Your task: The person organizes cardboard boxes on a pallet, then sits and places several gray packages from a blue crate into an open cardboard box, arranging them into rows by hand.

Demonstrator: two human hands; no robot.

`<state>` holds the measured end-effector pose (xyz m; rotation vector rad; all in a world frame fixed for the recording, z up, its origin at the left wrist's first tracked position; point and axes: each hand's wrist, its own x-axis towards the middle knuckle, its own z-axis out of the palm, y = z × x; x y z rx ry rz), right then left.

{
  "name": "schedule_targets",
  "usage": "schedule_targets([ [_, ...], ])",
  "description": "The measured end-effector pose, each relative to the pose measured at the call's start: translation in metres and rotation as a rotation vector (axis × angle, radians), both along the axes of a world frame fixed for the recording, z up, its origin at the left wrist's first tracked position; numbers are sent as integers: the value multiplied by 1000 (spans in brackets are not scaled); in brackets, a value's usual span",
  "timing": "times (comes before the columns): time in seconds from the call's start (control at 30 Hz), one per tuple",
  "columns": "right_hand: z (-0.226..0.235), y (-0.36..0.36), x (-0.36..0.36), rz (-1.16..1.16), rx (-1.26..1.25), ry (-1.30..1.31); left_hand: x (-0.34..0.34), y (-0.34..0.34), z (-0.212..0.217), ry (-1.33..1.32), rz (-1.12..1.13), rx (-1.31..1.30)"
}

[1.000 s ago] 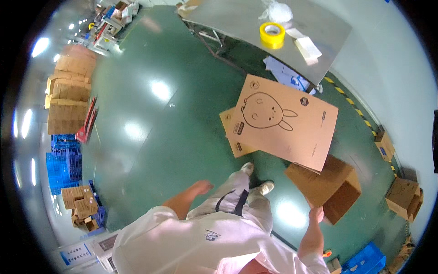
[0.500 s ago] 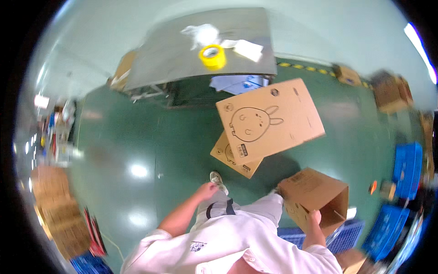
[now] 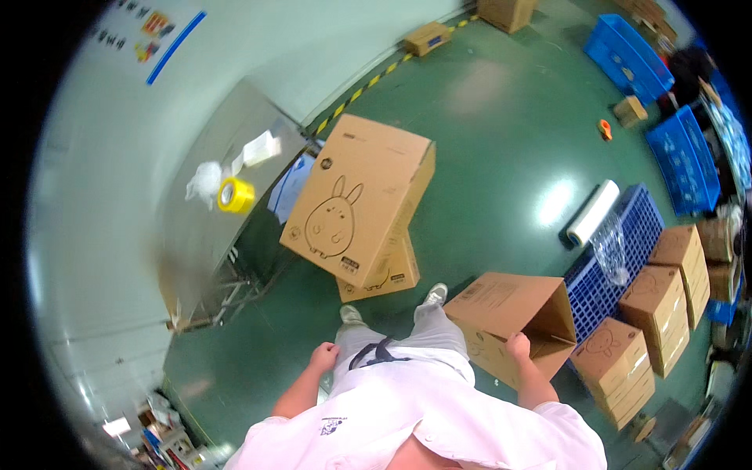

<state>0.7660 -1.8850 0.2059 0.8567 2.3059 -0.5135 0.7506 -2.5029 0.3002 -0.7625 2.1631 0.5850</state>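
Fingers of the right hand [image 3: 517, 345] are curled over the rim of an open cardboard box [image 3: 509, 325], gripping its edge; the box hangs tilted at the person's right side, its open mouth facing right toward a blue pallet [image 3: 619, 251]. Left hand [image 3: 323, 358] is closed into a loose fist, holding nothing, down beside the left leg. Ahead of the white shoes [image 3: 435, 295], a big flat carton with a rabbit drawing [image 3: 356, 200] leans over a smaller carton [image 3: 384, 274] on the green floor [image 3: 486, 133]. Left of that, a steel table [image 3: 204, 235] carries a yellow tape roll [image 3: 235, 195]. A film roll [image 3: 592, 212] lies on the pallet's near end, with sealed boxes [image 3: 654, 313] stacked just beside the open box.
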Motion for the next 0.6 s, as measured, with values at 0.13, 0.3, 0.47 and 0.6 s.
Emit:
schedule_targets([
  [0.13,-6,4,47,-158,-25,43,-70,16,7,28,-126,15],
  [0.3,34,-4,66,-291,-18,60,-120,44,27,27,-312,27],
  [0.47,43,-11,77,-393,-26,1,-198,49,5,131,-503,43],
  [0.6,36,-12,67,-494,-25,24,-259,89,8,175,-542,73],
])
